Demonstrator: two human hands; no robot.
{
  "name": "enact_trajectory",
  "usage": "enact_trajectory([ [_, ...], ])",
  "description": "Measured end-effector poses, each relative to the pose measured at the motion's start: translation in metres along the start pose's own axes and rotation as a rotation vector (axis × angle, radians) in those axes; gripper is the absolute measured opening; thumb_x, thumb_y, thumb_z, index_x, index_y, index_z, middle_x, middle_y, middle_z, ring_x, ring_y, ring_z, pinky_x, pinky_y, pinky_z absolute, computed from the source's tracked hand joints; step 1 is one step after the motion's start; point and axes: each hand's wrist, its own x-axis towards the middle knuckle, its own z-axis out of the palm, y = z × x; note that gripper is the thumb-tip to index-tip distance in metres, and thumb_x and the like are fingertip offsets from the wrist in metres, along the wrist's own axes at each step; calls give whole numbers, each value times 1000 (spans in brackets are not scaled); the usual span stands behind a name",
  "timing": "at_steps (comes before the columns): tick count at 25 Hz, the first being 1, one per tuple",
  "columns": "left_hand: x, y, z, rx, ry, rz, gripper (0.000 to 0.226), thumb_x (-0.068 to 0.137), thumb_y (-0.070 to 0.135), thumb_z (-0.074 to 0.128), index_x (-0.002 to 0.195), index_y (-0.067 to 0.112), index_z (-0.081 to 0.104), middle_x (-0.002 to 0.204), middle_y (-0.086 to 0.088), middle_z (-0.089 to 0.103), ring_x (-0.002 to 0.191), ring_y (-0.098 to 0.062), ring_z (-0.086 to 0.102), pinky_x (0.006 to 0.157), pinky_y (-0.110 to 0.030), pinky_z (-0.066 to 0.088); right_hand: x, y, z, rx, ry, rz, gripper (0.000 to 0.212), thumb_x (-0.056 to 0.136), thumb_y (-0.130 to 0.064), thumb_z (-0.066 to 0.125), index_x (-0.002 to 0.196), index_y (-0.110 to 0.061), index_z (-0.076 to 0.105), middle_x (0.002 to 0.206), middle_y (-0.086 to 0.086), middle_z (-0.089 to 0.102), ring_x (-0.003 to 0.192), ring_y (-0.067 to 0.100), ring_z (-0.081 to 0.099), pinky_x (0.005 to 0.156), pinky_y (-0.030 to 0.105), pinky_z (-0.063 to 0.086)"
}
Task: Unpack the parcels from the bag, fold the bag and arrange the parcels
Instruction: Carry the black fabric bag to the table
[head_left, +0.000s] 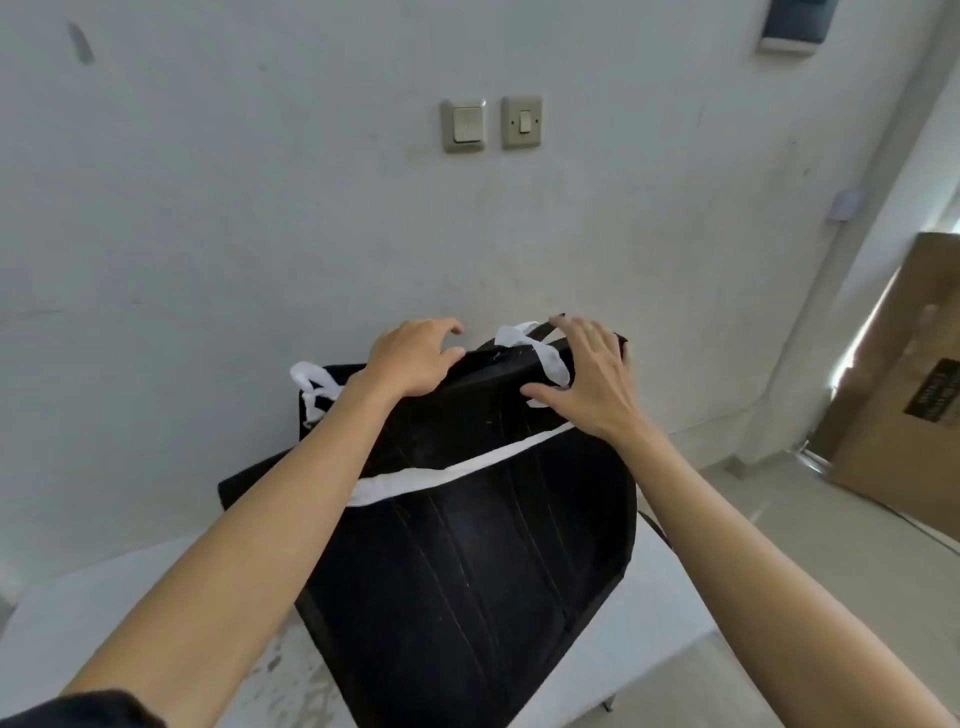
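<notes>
A large black fabric bag with white straps stands on a white table against the wall. One white strap runs across its front. My left hand rests on the bag's top edge at the left, fingers curled over it. At the top right, my right hand presses flat, fingers spread, over a white knotted handle. Another white handle hangs at the bag's left corner. No parcel shows; the bag's inside is hidden.
The wall right behind the bag carries two light switches. A big brown cardboard box leans at the right on the pale floor. The table's right edge lies close beside the bag.
</notes>
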Motion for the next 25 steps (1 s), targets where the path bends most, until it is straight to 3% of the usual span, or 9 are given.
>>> enact_trajectory([
  [3, 25, -15, 8, 51, -247, -88, 36, 97, 52, 61, 121, 27, 68, 121, -2, 68, 109, -27, 63, 91, -42, 52, -5, 9, 17, -141, -45, -44, 78, 77, -80, 59, 134, -27, 60, 116, -2, 68, 118, 27, 58, 120, 57, 23],
  [5, 36, -20, 16, 124, -317, -75, 31, 98, 50, 60, 107, 24, 73, 106, -4, 71, 99, -28, 65, 85, -41, 53, -6, 10, 31, -190, -49, -81, 72, 82, -79, 59, 129, -24, 64, 115, -2, 70, 117, 25, 60, 122, 64, 13],
  [7, 43, -26, 20, 134, -265, -31, 31, 101, 49, 56, 102, 23, 73, 100, -7, 71, 97, -32, 66, 79, -39, 51, 2, 4, 38, -215, -32, -176, 63, 87, -70, 65, 126, -20, 67, 112, -1, 74, 113, 24, 65, 124, 62, 13],
  [9, 52, -40, 13, 152, -150, -22, 36, 102, 49, 53, 106, 22, 75, 107, -13, 72, 102, -37, 65, 77, -38, 48, 11, 3, 43, -155, -66, -261, 52, 91, -58, 69, 123, -16, 69, 95, -2, 76, 92, 22, 70, 120, 55, 33],
  [12, 71, -66, -22, 119, 33, -67, 39, 101, 51, 54, 104, 20, 77, 109, -17, 73, 104, -41, 65, 82, -41, 50, 22, 10, 35, -10, -147, -205, 65, 87, -69, 63, 125, -16, 66, 87, -3, 74, 70, 16, 63, 100, 40, 44],
  [16, 78, -92, -51, 26, 103, -129, 46, 101, 51, 51, 86, 13, 72, 82, -10, 69, 86, -37, 63, 78, -46, 55, 43, 14, 24, -105, 63, -182, 81, 81, -70, 71, 144, -24, 50, 113, 2, 68, 98, 21, 62, 101, 42, 40],
  [20, 68, -100, -48, -63, 151, -164, 49, 103, 51, 49, 71, 14, 58, 70, -6, 62, 77, -32, 60, 71, -43, 49, 41, -36, 38, 24, 0, -575, 55, 91, -46, 70, 138, -18, 63, 148, 9, 57, 132, 28, 54, 112, 44, 39],
  [23, 62, -105, -41, -63, 194, -78, 25, 103, 43, 54, 87, 24, 58, 85, 7, 64, 85, -23, 57, 74, -38, 43, 26, -72, 66, -19, -255, -707, 53, 97, -63, 58, 127, -21, 70, 138, 2, 66, 129, 21, 58, 119, 47, 34],
  [25, 58, -111, -35, -22, 199, -3, 8, 103, 28, 58, 109, 25, 55, 103, 9, 62, 92, -19, 55, 77, -38, 39, 28, -78, 76, -37, -274, -669, 42, 100, -59, 57, 110, -22, 74, 112, -4, 74, 106, 19, 65, 105, 42, 41],
])
